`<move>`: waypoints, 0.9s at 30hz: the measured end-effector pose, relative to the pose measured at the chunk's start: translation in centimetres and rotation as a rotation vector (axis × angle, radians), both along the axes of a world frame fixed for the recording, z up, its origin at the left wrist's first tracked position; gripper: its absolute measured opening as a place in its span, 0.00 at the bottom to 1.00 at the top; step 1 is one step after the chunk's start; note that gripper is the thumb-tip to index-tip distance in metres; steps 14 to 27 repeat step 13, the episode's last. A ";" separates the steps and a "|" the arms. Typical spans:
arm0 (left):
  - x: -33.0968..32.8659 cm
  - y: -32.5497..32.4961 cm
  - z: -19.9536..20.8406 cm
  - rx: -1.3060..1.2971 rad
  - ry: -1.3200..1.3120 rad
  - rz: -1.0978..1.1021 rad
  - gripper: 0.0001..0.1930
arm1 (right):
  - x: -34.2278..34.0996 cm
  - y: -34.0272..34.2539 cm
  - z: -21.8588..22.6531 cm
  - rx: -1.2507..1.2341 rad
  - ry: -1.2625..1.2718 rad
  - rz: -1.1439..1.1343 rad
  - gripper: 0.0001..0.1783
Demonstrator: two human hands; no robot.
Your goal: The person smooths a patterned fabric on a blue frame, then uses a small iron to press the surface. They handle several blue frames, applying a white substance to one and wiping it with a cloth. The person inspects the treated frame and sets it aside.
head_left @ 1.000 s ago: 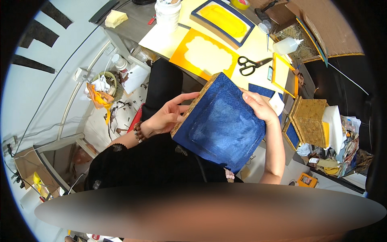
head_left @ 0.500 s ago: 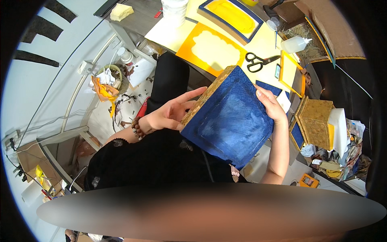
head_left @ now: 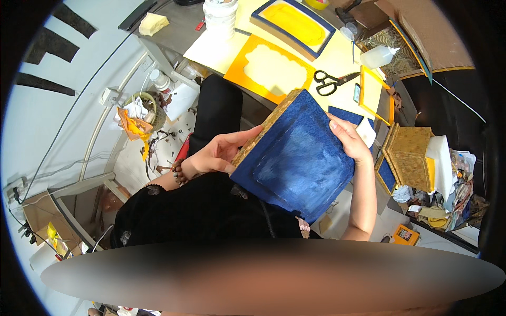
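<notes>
A square box (head_left: pixel 298 163) is tilted up in front of my body. Its broad blue face has a sunken panel with a pale, streaky sheen, and one side is patterned in gold-brown. My left hand (head_left: pixel 216 152) grips that patterned side, thumb low and index finger higher up. My right hand (head_left: pixel 350 138) is closed over the upper right edge, the thumb lying on the blue face. Its other fingers are hidden behind the box. Just beyond, black-handled scissors (head_left: pixel 336 82) lie on the table beside a yellow-bordered sheet (head_left: pixel 245 63).
At the table's back stand a white tub (head_left: pixel 220 21) and a blue-rimmed tray (head_left: pixel 327 45) with a yellow inside. A squeeze bottle (head_left: pixel 378 56) lies to the right. Gold-brown boxes (head_left: pixel 411 152) are stacked at the right, and a waste basket (head_left: pixel 158 118) stands on the floor at left.
The view has shifted slightly, so the table things sit a little farther left and higher. My left index finger rests lower along the box's side. Both hands keep their hold.
</notes>
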State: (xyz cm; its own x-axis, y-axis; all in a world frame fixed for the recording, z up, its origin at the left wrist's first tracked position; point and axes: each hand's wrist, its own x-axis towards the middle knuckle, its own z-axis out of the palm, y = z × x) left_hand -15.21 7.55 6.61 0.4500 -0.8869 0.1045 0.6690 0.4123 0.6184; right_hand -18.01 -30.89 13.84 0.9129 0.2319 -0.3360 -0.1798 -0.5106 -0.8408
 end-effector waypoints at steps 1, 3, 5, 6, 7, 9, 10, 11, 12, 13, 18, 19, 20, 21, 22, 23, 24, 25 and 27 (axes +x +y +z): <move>0.1 0.0 0.0 0.015 0.004 -0.007 0.54 | 0.0 0.2 0.2 0.020 -0.026 0.005 0.31; 0.3 -0.2 -0.2 -0.025 0.024 -0.023 0.54 | -0.2 0.4 0.7 0.034 -0.046 -0.002 0.30; 0.2 -0.1 -0.3 -0.054 0.033 -0.028 0.53 | -0.2 0.6 0.6 0.046 -0.061 -0.020 0.30; 0.1 0.0 -0.3 -0.064 0.030 -0.030 0.51 | -0.2 0.7 0.3 0.066 -0.078 -0.025 0.30; 0.2 0.0 -0.3 -0.073 0.026 -0.029 0.50 | -0.3 0.6 0.3 0.048 -0.054 -0.029 0.30; 0.1 -0.1 -0.3 -0.084 0.040 -0.037 0.49 | -0.1 0.3 0.0 0.003 0.000 -0.036 0.30; 0.1 -0.2 -0.2 -0.087 0.040 -0.036 0.48 | 0.1 0.3 -0.2 -0.022 0.028 -0.037 0.30; 0.1 -0.1 -0.1 -0.076 0.028 -0.034 0.48 | 0.0 0.2 -0.1 0.031 0.034 -0.032 0.31; 0.0 -0.1 0.0 -0.064 0.012 -0.029 0.48 | 0.0 0.2 0.0 0.099 0.015 -0.012 0.33; 0.0 -0.1 0.2 -0.053 -0.006 -0.021 0.48 | 0.0 0.3 0.1 0.139 0.022 -0.017 0.35; 0.0 -0.1 0.2 -0.053 -0.006 -0.021 0.48 | 0.0 0.3 0.1 0.139 0.022 -0.017 0.35; 0.0 -0.1 0.2 -0.053 -0.006 -0.021 0.48 | 0.0 0.3 0.1 0.139 0.022 -0.017 0.35; 0.0 -0.1 0.2 -0.053 -0.006 -0.021 0.48 | 0.0 0.3 0.1 0.139 0.022 -0.017 0.35; 0.0 -0.1 0.2 -0.053 -0.006 -0.021 0.48 | 0.0 0.3 0.1 0.139 0.022 -0.017 0.35; 0.0 -0.1 0.2 -0.053 -0.006 -0.021 0.48 | 0.0 0.3 0.1 0.139 0.022 -0.017 0.35; 0.0 -0.1 0.2 -0.053 -0.006 -0.021 0.48 | 0.0 0.3 0.1 0.139 0.022 -0.017 0.35; 0.0 -0.1 0.2 -0.053 -0.006 -0.021 0.48 | 0.0 0.3 0.1 0.139 0.022 -0.017 0.35; 0.0 -0.1 0.2 -0.053 -0.006 -0.021 0.48 | 0.0 0.3 0.1 0.139 0.022 -0.017 0.35; 0.0 -0.1 0.2 -0.053 -0.006 -0.021 0.48 | 0.0 0.3 0.1 0.139 0.022 -0.017 0.35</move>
